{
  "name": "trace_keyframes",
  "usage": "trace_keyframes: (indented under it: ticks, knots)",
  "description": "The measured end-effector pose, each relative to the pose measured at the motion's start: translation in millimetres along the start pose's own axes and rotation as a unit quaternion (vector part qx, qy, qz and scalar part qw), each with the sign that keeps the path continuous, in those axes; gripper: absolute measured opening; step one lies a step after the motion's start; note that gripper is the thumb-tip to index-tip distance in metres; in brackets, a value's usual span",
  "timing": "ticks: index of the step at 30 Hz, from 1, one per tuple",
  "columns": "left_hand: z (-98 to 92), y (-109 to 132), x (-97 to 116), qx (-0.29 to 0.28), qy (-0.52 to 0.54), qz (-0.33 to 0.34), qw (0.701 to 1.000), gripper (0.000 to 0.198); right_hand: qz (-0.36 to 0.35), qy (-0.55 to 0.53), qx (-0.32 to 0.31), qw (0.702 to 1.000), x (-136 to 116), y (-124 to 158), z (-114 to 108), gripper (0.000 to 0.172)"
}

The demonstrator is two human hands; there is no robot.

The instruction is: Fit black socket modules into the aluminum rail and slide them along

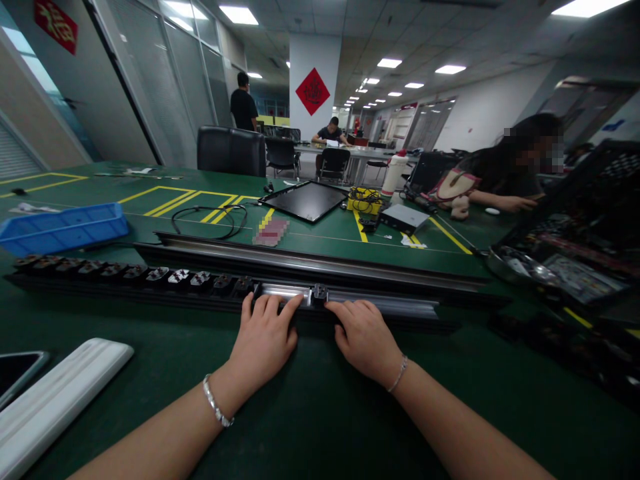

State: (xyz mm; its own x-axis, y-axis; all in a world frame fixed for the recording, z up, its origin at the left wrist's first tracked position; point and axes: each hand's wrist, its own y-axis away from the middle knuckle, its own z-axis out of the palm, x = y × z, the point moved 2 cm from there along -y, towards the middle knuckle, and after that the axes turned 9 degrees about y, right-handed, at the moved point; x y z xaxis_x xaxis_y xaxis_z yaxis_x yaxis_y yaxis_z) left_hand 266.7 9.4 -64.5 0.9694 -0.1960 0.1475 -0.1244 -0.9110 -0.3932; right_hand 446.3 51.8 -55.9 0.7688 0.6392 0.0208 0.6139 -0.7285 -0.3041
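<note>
In the middle of the head view, a long black rail (pixel 400 307) lies crosswise on the green tabletop (pixel 330 407), and a small black block (pixel 321 292) sits in its channel between the two hands. The left hand (pixel 267 327) is at the block's eight o'clock, fingers spread over the rail, thumb and forefinger held wide apart. The right hand (pixel 363 333) is at four o'clock, its forefinger reaching to the block's right side; the gap to its thumb is narrower, and whether it pinches anything I cannot tell.

Taking the block as the clock's centre, a row of blocks (pixel 135 272) fills the rail toward nine o'clock. A second rail (pixel 325 262) runs just beyond the first, toward twelve. Farther off at twelve lies a black panel (pixel 307 201); at one, a yellow box (pixel 363 202) carrying cables, and beyond it a bottle (pixel 395 175). Between one and two rests a silver box (pixel 405 217). A person (pixel 520 167) leans on the tabletop at two. A metal bowl (pixel 517 267) stands at three, a white bar (pixel 65 407) at eight, a blue tray (pixel 65 227) between nine and ten.
</note>
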Motion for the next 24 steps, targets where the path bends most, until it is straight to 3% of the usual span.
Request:
trace_keyframes:
  ticks: [12,24]
  knots:
    - [1.2,-0.5,-1.1,-0.008,0.008,0.006,1.0,0.052,0.007,-0.005,-0.003,1.0,-0.1,0.7,1.6,0.033]
    - [5.4,3.0,0.6,-0.013,0.026,0.075,0.997,0.056,0.005,0.0,0.002,1.0,-0.7,2.3,0.9,0.037]
